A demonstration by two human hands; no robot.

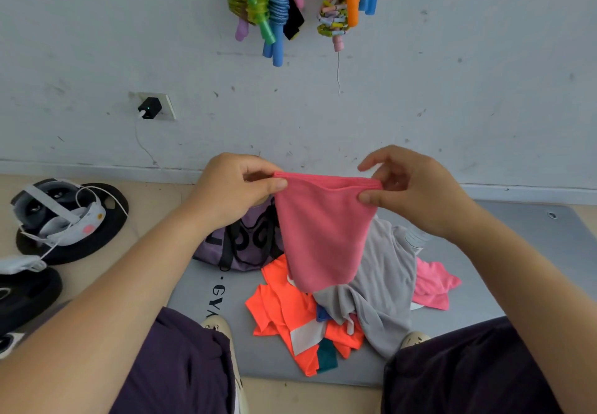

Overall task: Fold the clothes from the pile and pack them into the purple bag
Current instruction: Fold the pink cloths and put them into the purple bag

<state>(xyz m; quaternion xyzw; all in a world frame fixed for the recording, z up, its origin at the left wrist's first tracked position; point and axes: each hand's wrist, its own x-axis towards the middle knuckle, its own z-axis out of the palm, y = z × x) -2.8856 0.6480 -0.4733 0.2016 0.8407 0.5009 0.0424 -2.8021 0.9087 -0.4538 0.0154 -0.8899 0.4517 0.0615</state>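
Both hands, left [235,187] and right [410,187], pinch pink garment [323,232] above pile [349,304].

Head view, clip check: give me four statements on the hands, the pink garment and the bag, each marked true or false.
1. Both hands pinch the pink garment by its top edge, left hand and right hand. True.
2. The pink garment lies folded flat on the mat. False: it hangs in the air.
3. The purple bag sits on the grey mat behind the pile. True.
4. The orange shirt is already in the bag. False: it lies on the mat.
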